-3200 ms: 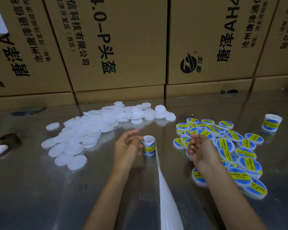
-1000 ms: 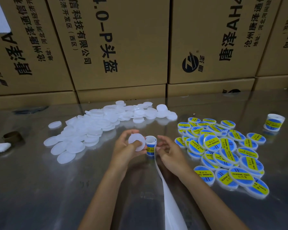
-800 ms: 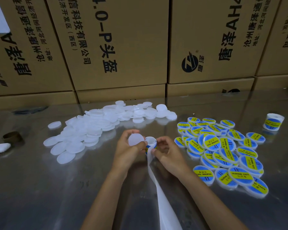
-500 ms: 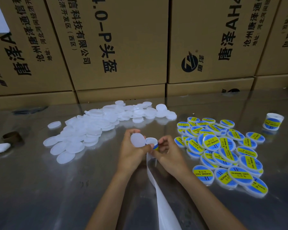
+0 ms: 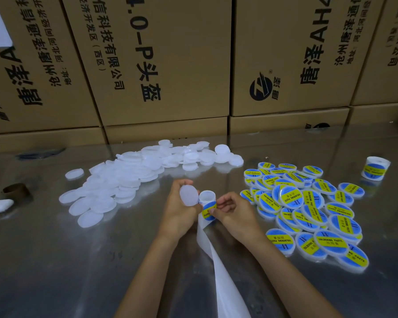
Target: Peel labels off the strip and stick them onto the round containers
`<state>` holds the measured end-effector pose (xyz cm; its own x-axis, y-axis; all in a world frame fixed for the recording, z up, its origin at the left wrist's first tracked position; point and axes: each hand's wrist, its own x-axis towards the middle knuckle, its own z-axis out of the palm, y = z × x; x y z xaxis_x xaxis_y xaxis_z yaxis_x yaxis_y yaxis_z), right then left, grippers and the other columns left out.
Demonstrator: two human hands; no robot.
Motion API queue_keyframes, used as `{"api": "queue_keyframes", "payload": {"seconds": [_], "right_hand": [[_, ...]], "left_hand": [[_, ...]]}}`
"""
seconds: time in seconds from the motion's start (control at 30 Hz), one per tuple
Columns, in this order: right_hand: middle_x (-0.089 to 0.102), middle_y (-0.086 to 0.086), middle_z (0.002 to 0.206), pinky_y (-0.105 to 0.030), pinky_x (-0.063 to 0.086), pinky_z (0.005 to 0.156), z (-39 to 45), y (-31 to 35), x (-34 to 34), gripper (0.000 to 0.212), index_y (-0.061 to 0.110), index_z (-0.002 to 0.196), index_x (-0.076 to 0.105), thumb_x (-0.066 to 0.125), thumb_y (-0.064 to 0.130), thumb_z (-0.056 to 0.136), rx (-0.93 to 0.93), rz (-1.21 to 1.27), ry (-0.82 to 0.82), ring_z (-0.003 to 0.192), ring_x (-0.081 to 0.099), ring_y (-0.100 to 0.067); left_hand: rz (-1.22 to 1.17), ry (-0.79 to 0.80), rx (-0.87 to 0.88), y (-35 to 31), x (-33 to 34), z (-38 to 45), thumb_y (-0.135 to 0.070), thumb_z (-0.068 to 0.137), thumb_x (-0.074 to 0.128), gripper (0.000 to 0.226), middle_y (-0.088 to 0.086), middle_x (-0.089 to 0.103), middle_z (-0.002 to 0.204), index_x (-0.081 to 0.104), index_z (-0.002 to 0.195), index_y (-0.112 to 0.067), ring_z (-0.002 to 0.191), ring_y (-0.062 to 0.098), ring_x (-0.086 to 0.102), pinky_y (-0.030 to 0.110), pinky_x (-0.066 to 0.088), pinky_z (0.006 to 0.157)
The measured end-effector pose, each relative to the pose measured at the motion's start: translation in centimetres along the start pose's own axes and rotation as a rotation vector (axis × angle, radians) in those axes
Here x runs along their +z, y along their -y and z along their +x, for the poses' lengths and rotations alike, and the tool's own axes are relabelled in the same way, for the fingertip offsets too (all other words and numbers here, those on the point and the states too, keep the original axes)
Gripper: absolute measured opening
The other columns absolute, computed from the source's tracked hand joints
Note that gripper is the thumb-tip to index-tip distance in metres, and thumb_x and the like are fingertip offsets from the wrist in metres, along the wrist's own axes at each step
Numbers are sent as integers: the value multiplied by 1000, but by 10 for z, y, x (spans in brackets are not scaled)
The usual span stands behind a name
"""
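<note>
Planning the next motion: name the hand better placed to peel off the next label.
Right. The right hand already pinches the blue-yellow label on the label roll; the left hand is occupied holding a blank container.

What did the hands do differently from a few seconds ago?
The left hand picked up a blank white container and now holds it beside the label roll. The right hand left the labelled pile and now pinches a label. The unlabelled pile stayed put.
</note>
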<state>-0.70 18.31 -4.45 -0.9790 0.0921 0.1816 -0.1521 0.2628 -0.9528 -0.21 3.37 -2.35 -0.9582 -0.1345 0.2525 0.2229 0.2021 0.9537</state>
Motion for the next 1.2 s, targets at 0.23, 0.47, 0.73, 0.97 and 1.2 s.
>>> {"api": "queue_keyframes", "payload": {"seconds": [0.23, 0.47, 0.73, 0.97, 1.2], "right_hand": [[66, -3, 85, -27, 52, 77, -2, 2, -1, 23, 13, 93, 63, 78, 5, 78, -3, -2, 8, 74, 58, -10], [71, -8, 80, -30, 55, 74, -4, 5, -4, 22, 16, 80, 63, 84, 11, 73, 45, -32, -26, 75, 66, -17], [61, 6, 63, -22, 47, 60, -3, 2, -5, 27, 18, 66, 57, 83, 17, 75, 4, -78, 2, 58, 55, -4], [68, -20, 90, -33, 44, 70, -7, 10, -14, 33, 17, 60, 51, 79, 10, 76, 35, -4, 222, 72, 55, -17], [65, -2, 110, -27, 44, 86, -12, 24, -29, 24, 14, 65, 55, 75, 11, 78, 89, 33, 286, 103, 62, -20]], "left_hand": [[-7, 19, 17, 2, 0, 0, 12, 72, 75, 57, -4, 58, 104, 52, 100, -32, 93, 14, 57, 31, 52, 81], [-14, 6, -1, 3, 1, 1, 8, 73, 77, 57, -4, 61, 103, 53, 102, -35, 93, 15, 60, 31, 55, 78], [-20, -4, -27, 2, 1, 0, 6, 72, 79, 56, -1, 61, 103, 53, 103, -34, 92, 17, 61, 37, 57, 81], [-40, -1, -28, -1, 1, -2, 10, 73, 75, 56, 3, 59, 107, 51, 102, -33, 94, 17, 58, 32, 54, 80], [-59, -14, -72, -6, -1, -4, 3, 78, 73, 49, 7, 62, 110, 54, 106, -32, 98, 23, 62, 37, 58, 80]]}}
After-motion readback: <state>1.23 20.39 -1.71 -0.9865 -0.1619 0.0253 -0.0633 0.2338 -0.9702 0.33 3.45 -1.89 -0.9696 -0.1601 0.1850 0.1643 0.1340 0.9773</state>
